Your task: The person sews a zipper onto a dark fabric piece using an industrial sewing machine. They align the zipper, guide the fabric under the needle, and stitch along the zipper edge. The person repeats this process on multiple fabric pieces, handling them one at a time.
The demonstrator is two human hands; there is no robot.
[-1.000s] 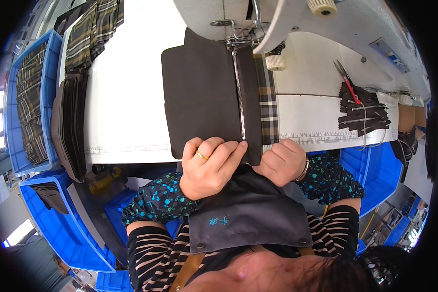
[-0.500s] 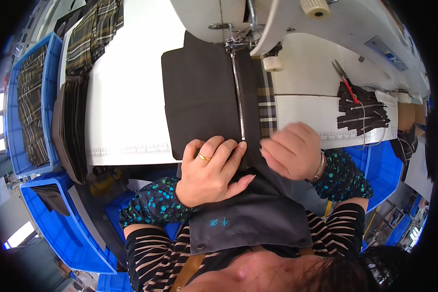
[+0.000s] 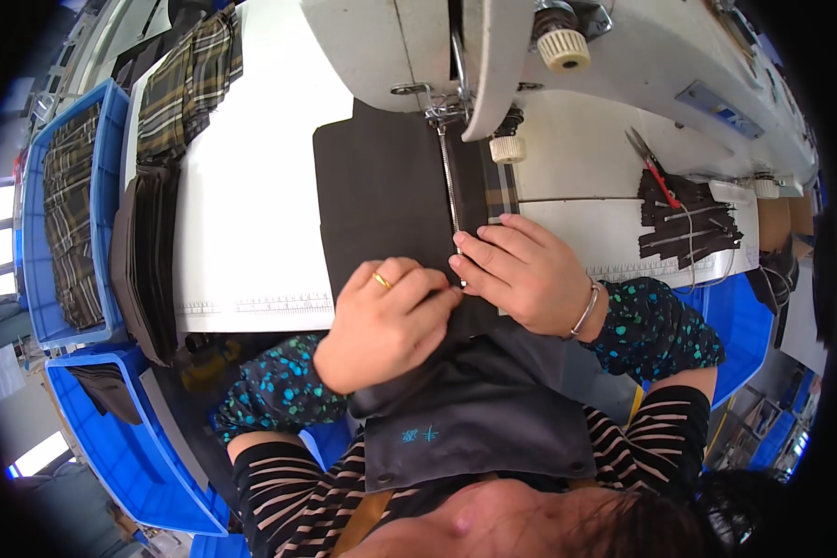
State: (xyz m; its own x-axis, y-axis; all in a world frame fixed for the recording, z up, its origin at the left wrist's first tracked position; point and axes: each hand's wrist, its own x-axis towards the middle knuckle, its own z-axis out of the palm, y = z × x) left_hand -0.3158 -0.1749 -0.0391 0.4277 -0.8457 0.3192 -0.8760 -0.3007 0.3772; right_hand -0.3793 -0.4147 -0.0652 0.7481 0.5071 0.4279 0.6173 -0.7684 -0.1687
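Note:
A dark brown fabric piece (image 3: 378, 181) with a silver zipper (image 3: 450, 186) along it lies under the sewing machine's presser foot (image 3: 441, 119), partly over plaid fabric (image 3: 502, 191). My left hand (image 3: 381, 330), wearing a ring, has its fingers curled and pressed together at the piece's lower edge, gripping it by the zipper's end; what lies under the fingertips is hidden. My right hand (image 3: 530, 274) rests with fingers stretched out over the zipper's lower part and the fabric to its right.
Blue bins (image 3: 121, 446) stand at the left, one with plaid fabric (image 3: 73, 209), beside stacked dark pieces (image 3: 149, 260) and more plaid cloth (image 3: 181, 84). Red-handled scissors (image 3: 662, 186) lie on dark scraps (image 3: 679, 232) at the right. The machine body (image 3: 642, 74) overhangs the white table (image 3: 242, 214).
My right hand has gone from curled fingers at the piece's lower right to spread fingers over the zipper. My left hand has shifted slightly left and its fingers remain curled on the fabric.

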